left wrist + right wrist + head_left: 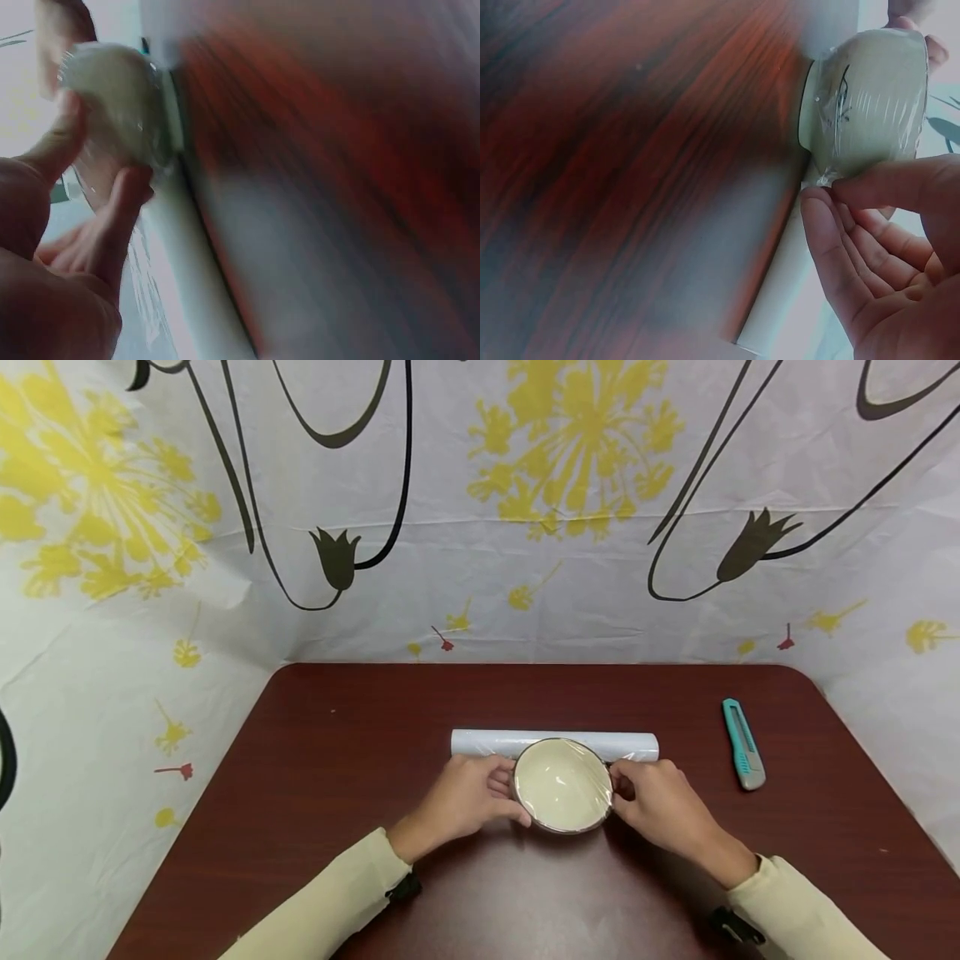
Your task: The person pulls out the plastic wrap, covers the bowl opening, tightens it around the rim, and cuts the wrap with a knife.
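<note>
A cream bowl (562,787) with a dark rim sits mid-table, clear cling film (870,105) stretched over its mouth and down its side. My left hand (472,793) holds the bowl's left side, thumb near the front of the rim and fingers round the wall. On the other side, my right hand (660,797) pinches a gathered bit of film between thumb and index finger, low on the bowl near its foot, as the right wrist view shows. Behind the bowl lies a white roll of cling film (487,742), partly hidden by it.
A teal utility knife (742,743) lies toward the right of the dark red wooden table (360,718). Patterned white sheeting (450,568) hangs along the table's back and sides.
</note>
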`<action>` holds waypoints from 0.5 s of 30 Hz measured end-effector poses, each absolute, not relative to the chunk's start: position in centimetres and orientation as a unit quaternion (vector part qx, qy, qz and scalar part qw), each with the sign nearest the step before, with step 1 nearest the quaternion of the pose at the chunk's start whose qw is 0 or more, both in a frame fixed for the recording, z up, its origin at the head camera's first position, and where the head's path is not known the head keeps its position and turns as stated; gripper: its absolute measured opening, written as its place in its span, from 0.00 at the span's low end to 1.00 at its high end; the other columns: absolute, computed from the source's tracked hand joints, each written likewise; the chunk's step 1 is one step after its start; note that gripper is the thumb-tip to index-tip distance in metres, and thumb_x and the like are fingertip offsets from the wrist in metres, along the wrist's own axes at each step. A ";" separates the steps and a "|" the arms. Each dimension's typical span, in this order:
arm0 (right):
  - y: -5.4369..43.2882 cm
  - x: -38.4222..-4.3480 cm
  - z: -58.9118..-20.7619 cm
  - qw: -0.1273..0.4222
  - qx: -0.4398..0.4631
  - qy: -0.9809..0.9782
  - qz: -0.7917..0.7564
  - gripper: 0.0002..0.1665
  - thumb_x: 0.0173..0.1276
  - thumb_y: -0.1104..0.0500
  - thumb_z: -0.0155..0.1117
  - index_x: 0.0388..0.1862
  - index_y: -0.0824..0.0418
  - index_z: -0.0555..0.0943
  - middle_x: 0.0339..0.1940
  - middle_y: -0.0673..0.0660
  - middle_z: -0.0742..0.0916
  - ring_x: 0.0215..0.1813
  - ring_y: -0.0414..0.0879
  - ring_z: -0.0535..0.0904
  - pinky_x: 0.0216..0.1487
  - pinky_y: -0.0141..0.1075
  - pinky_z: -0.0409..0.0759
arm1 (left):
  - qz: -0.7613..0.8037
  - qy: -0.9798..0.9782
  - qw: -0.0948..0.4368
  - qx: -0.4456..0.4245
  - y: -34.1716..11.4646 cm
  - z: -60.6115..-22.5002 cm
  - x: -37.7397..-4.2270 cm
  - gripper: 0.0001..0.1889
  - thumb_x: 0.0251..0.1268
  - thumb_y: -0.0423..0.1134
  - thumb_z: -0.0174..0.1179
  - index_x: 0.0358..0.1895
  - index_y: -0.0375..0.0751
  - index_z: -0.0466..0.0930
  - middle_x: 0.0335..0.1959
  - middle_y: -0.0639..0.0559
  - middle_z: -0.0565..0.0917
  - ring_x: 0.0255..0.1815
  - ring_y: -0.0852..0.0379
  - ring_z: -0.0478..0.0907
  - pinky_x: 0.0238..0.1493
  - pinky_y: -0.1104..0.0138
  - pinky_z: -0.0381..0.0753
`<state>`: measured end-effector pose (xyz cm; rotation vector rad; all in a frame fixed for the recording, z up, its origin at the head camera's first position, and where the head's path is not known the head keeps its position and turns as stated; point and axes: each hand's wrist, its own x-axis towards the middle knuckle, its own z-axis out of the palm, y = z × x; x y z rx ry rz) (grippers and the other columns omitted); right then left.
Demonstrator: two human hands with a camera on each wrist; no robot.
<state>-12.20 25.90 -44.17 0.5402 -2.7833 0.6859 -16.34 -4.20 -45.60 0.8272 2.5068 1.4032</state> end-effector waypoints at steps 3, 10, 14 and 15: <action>26.0 -12.3 -44.1 0.109 0.193 -0.946 0.235 0.14 0.56 0.69 0.80 0.30 0.52 0.85 0.21 0.36 0.76 0.25 0.35 0.68 0.26 0.35 0.71 | 0.463 0.829 0.068 0.306 -4.7 -45.9 -16.9 0.29 0.54 0.37 0.87 0.59 0.29 0.89 0.42 0.47 0.94 0.42 0.61 0.93 0.41 0.74 0.87; 25.8 -12.1 -44.0 0.097 0.189 -0.949 0.234 0.16 0.57 0.67 0.81 0.27 0.49 0.83 0.22 0.36 0.76 0.25 0.35 0.69 0.27 0.36 0.71 | 0.513 0.813 0.107 0.253 -5.3 -46.0 -16.7 0.18 0.74 0.28 0.72 0.63 0.27 0.87 0.54 0.38 0.92 0.46 0.54 0.93 0.45 0.71 0.88; 25.6 -11.8 -44.1 0.109 0.193 -0.949 0.224 0.18 0.56 0.66 0.83 0.26 0.47 0.82 0.22 0.36 0.77 0.26 0.35 0.69 0.27 0.37 0.72 | 0.545 0.811 0.101 0.188 -4.7 -45.6 -15.2 0.16 0.84 0.32 0.61 0.65 0.29 0.87 0.60 0.36 0.89 0.44 0.52 0.94 0.46 0.67 0.89; 25.5 -11.7 -44.1 0.112 0.192 -0.950 0.220 0.18 0.56 0.66 0.83 0.26 0.47 0.82 0.22 0.36 0.76 0.26 0.35 0.70 0.27 0.37 0.72 | 0.543 0.815 0.095 0.176 -4.5 -45.4 -14.8 0.17 0.86 0.35 0.59 0.66 0.30 0.86 0.61 0.36 0.88 0.45 0.51 0.93 0.47 0.66 0.90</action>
